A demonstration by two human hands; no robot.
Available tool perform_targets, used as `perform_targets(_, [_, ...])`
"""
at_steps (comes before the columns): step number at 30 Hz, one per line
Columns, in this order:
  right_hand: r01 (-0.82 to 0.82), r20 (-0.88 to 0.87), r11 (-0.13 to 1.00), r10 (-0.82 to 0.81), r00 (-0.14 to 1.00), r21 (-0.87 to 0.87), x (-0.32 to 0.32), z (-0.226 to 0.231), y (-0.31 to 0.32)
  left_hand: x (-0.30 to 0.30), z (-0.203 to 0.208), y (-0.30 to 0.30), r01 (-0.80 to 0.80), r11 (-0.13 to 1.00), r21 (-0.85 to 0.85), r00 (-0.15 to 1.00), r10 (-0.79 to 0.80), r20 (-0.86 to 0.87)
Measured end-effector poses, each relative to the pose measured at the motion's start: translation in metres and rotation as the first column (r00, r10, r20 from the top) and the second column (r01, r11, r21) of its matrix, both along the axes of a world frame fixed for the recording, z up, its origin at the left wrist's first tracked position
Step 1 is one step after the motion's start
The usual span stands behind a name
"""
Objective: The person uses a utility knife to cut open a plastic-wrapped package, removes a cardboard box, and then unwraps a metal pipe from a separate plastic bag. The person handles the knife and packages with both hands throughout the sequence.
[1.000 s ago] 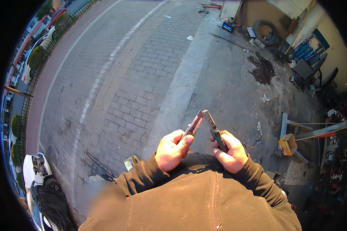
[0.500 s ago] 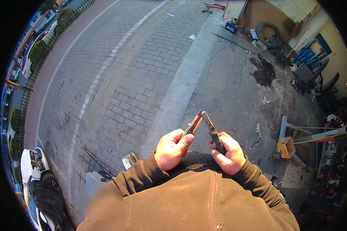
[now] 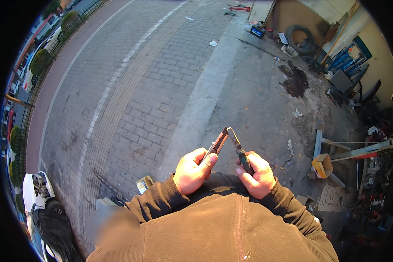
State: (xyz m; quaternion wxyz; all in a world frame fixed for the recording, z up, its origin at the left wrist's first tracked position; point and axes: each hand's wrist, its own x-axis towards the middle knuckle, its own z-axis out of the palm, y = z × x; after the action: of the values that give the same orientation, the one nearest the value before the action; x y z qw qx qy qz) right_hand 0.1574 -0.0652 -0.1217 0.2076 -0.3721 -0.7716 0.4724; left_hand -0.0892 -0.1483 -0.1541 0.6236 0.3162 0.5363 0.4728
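Pinching a slim dark-red piece [image 3: 219,142] beyond the brown jacket [image 3: 192,227], the left hand [image 3: 192,170] angles it toward a dark bar [image 3: 239,149] pinched there in the right hand [image 3: 258,178]. The tilt seemingly brings their tips together; contact is unclear.

- Head view, the only one here — the left of two fisheye cameras worn side by side, looking steeply down over the brown jacket [image 3: 192,227].
- The jacket is nearest, filling the lower edge; the left hand [image 3: 191,171] and right hand [image 3: 257,177] are close, just below centre.
- Ahead — toward the top — paving [image 3: 166,78] recedes.
- The lens is wide: it takes in a fence [image 3: 79,24] curving along the left rim and a distant tyre [image 3: 310,40] at upper right.
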Motion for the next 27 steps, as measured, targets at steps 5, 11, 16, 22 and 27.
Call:
perform_targets(5, [-0.001, -0.048, 0.998, 0.004, 0.999, 0.067, -0.001, -0.004, -0.001, 0.001, 0.002, 0.002, -0.016, 1.0, -0.006, 1.0, 0.016, 0.007])
perform_targets(11, [0.011, -0.028, 0.999, -0.01, 1.0, 0.049, -0.002, -0.003, -0.003, 0.004, 0.006, 0.002, -0.024, 1.0, 0.005, 0.999, 0.024, -0.028])
perform_targets(16, [0.022, -0.022, 1.0, -0.022, 1.0, 0.01, -0.001, -0.003, -0.005, 0.001, 0.003, 0.002, 0.0, 1.0, 0.021, 1.0, 0.001, -0.011])
perform_targets(22, [0.034, -0.02, 0.981, -0.039, 0.999, -0.19, 0.003, -0.007, -0.007, 0.0, -0.007, 0.003, 0.03, 0.999, 0.029, 1.0, -0.03, 0.0])
perform_targets(27, [0.012, -0.07, 0.893, -0.049, 0.996, -0.449, 0.005, -0.01, -0.009, 0.0, -0.012, 0.0, 0.03, 0.999, 0.026, 0.999, -0.031, 0.024])
